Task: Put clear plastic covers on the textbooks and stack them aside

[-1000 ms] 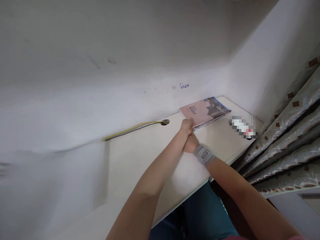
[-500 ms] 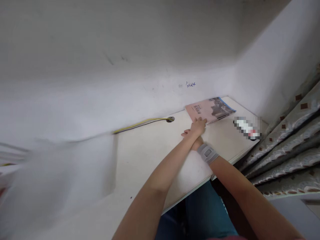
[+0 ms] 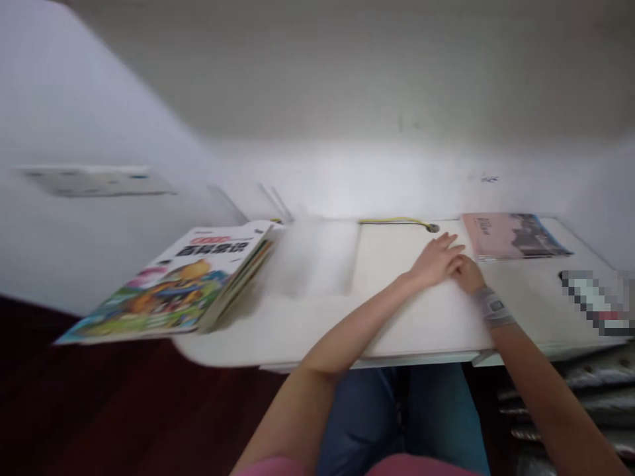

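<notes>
Since L hand quit pink bk, it's spread, R hand curled, grip unclear.

Two hands, two book piles, one wristband, one desk hole.

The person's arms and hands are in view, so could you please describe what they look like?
The left hand and right hand are both ungloved. A grey band with a small rectangular patch wraps the right wrist. Pink cloth, probably a sleeve, shows at the left upper arm.
</notes>
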The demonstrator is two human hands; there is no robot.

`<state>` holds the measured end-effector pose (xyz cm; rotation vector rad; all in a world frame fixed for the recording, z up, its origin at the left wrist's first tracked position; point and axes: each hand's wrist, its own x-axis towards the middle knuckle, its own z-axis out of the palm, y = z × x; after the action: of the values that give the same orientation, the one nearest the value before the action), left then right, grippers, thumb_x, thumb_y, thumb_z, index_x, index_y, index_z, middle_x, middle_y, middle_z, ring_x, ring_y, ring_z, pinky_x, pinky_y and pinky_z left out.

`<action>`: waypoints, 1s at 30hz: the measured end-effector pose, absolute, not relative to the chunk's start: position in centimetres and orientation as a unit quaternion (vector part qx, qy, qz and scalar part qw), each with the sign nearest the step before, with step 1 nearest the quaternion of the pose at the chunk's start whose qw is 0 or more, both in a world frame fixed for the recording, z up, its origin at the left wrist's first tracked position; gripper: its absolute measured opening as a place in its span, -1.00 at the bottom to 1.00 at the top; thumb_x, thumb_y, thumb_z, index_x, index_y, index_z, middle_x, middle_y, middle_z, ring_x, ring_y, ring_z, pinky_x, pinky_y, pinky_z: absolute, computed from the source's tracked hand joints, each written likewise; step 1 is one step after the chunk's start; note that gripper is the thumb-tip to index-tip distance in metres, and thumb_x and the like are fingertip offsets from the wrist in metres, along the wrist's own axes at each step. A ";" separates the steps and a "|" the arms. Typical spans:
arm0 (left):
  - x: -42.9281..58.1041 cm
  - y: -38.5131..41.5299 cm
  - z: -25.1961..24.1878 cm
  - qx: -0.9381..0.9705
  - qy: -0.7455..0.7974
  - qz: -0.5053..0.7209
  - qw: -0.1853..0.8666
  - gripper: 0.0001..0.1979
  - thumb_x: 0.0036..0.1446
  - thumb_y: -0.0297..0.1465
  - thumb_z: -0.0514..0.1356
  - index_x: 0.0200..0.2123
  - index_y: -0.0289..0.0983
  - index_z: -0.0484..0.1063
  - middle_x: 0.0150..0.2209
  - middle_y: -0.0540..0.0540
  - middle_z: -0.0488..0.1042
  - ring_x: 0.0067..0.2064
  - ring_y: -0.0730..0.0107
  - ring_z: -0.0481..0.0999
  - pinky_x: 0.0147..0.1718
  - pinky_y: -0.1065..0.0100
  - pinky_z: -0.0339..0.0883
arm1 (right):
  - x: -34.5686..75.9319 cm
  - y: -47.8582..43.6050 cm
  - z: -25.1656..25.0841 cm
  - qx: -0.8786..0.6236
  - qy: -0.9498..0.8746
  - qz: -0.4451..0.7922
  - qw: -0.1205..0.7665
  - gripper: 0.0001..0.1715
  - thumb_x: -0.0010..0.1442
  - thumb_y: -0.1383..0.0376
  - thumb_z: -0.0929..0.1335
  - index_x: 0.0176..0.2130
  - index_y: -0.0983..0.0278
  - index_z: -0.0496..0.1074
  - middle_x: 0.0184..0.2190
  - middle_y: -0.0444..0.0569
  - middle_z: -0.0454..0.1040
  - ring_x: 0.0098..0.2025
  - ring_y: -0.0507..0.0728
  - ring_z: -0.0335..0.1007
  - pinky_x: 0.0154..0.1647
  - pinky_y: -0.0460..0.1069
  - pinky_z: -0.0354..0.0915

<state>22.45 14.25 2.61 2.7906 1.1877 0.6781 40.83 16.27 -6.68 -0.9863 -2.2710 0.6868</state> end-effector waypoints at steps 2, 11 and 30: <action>14.2 13.0 3.9 0.856 0.465 0.224 -0.036 -0.62 0.24 -0.30 0.03 0.10 -0.25 0.33 0.25 -0.24 0.21 0.29 0.11 0.11 0.21 0.07 0.05 | 40.1 17.3 -7.6 -0.431 -0.826 0.190 0.311 -0.62 0.28 0.16 0.25 0.00 0.31 0.38 0.05 0.09 0.35 0.02 0.17 0.33 0.08 0.18 0.27; -10.7 5.1 3.1 0.628 0.748 0.163 -0.138 -0.64 0.19 -0.39 0.04 0.03 -0.38 0.36 0.15 -0.36 0.32 0.27 -0.01 0.16 0.17 0.00 0.12 | 40.6 17.8 -9.2 -0.513 -0.799 0.033 0.311 -0.57 0.11 0.28 0.19 -0.14 0.35 0.51 -0.08 0.21 0.49 0.01 0.28 0.38 0.13 0.23 0.24; -0.2 4.6 -1.3 0.684 0.697 0.205 0.058 -0.70 0.21 -0.20 0.06 -0.34 -0.25 0.50 -0.27 -0.18 0.56 -0.24 0.20 0.53 -0.33 0.33 0.27 | 29.3 7.6 -6.3 -0.389 -0.838 0.095 0.371 -0.55 0.28 0.14 0.17 0.03 0.26 0.40 0.02 0.14 0.43 0.10 0.22 0.31 0.16 0.21 0.23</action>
<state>-0.18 4.57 -1.27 2.0742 2.1135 0.6228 29.29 7.56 -6.25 -0.9976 -2.1481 0.2427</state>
